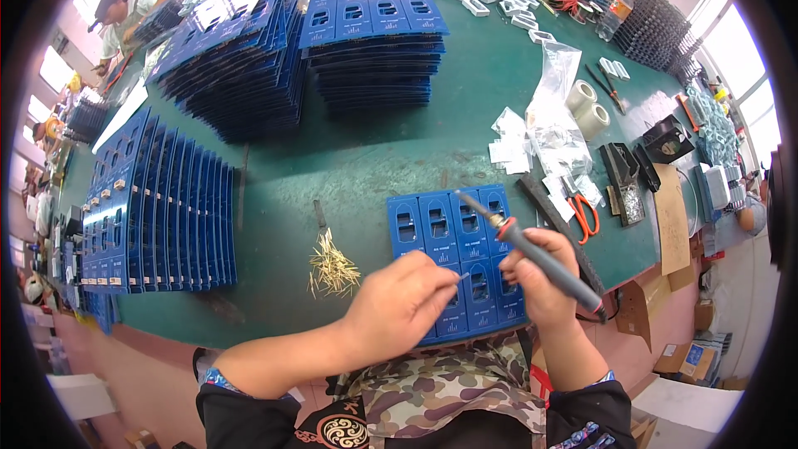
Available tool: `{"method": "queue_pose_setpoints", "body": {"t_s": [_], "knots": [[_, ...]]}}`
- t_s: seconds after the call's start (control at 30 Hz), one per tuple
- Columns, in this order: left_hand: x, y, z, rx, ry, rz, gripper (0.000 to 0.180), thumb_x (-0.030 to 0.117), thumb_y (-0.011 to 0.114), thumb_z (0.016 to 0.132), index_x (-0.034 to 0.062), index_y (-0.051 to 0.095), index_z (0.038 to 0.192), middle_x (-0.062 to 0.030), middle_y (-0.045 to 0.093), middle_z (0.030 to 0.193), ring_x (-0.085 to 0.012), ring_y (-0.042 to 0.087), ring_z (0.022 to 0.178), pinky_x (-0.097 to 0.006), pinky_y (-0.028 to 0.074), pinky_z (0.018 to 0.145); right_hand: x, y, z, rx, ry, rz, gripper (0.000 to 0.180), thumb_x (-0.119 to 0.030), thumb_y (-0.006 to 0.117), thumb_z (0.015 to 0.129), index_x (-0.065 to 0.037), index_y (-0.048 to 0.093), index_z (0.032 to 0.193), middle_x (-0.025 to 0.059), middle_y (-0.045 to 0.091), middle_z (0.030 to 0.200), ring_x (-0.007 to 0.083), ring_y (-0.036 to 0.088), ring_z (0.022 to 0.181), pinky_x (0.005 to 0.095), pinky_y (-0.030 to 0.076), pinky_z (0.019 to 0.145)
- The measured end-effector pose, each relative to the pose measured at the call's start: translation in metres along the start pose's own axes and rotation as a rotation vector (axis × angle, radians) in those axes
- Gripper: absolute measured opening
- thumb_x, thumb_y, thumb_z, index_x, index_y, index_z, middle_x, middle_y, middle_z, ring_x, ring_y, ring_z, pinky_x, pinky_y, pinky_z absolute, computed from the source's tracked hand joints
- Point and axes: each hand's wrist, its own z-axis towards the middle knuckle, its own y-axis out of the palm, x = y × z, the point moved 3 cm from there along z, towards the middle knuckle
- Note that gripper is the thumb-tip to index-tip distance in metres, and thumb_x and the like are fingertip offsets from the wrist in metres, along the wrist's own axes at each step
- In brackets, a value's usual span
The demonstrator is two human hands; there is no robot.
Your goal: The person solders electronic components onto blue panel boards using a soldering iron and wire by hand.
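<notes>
My right hand (539,276) grips a soldering iron (532,252) with a grey and red handle; its metal tip points up-left over a blue panel of circuit boards (440,229) lying on the green table (366,158) in front of me. My left hand (399,303) hovers over the panel's lower part with fingers pinched together, seemingly on a thin wire or pin. A small heap of brass pins (331,266) lies on the table just left of the panel.
Rows of upright blue panels (158,208) stand at the left and two tall stacks (374,33) at the back. Plastic bags, tape rolls (588,106), red-handled scissors (585,214) and black trays sit at the right. Other people work at the far corners.
</notes>
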Motion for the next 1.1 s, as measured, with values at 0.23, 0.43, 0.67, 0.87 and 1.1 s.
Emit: {"method": "queue_pose_setpoints", "body": {"t_s": [0.23,0.43,0.67,0.87,1.1], "knots": [[0.003,0.008,-0.015,0.023,0.042,-0.146,0.018,0.000,0.070,0.081,0.0025,0.061,0.096,-0.0103,0.059,0.082,-0.0227,0.059,0.070,-0.032,0.048,0.059,0.004,0.037,-0.008,-0.149,0.037,0.061,0.038,-0.001,0.067,0.087,0.000,0.050,0.121,0.0104,0.063,0.096,0.0126,0.061,0.085,0.0266,0.050,0.075],[-0.001,-0.003,-0.018,-0.021,0.022,-0.112,0.019,0.000,0.069,0.080,0.0027,0.062,0.097,-0.0104,0.059,0.082,-0.0240,0.059,0.071,-0.033,0.048,0.059,0.003,0.041,-0.001,-0.129,-0.049,-0.090,0.034,0.000,0.067,0.086,0.000,0.053,0.117,0.0066,0.062,0.097,0.0104,0.059,0.083,0.0243,0.049,0.074],[-0.046,-0.037,0.002,0.113,0.024,0.242,0.014,0.002,0.064,0.082,0.0021,0.064,0.096,-0.0117,0.058,0.081,-0.0267,0.060,0.069,-0.035,0.049,0.060,0.000,0.014,0.028,-0.126,-0.122,-0.276,0.025,-0.007,0.065,0.085,0.003,0.059,0.107,0.0088,0.063,0.093,0.0131,0.060,0.085,0.0259,0.048,0.075],[-0.060,-0.032,0.003,0.105,-0.026,0.349,0.012,0.004,0.064,0.083,0.0023,0.065,0.095,-0.0103,0.058,0.082,-0.0273,0.060,0.070,-0.036,0.050,0.061,0.016,0.014,0.027,0.038,0.064,-0.252,0.021,-0.009,0.067,0.083,0.004,0.064,0.099,0.0075,0.064,0.087,0.0099,0.059,0.075,0.0243,0.046,0.068],[-0.064,-0.031,0.003,0.094,-0.006,0.387,0.013,0.004,0.065,0.081,0.0037,0.065,0.094,-0.0091,0.057,0.082,-0.0276,0.060,0.070,-0.037,0.050,0.060,0.017,0.014,0.029,0.013,0.059,-0.313,0.021,-0.011,0.069,0.082,0.003,0.065,0.097,0.0071,0.065,0.084,0.0094,0.058,0.072,0.0246,0.046,0.065]]}}
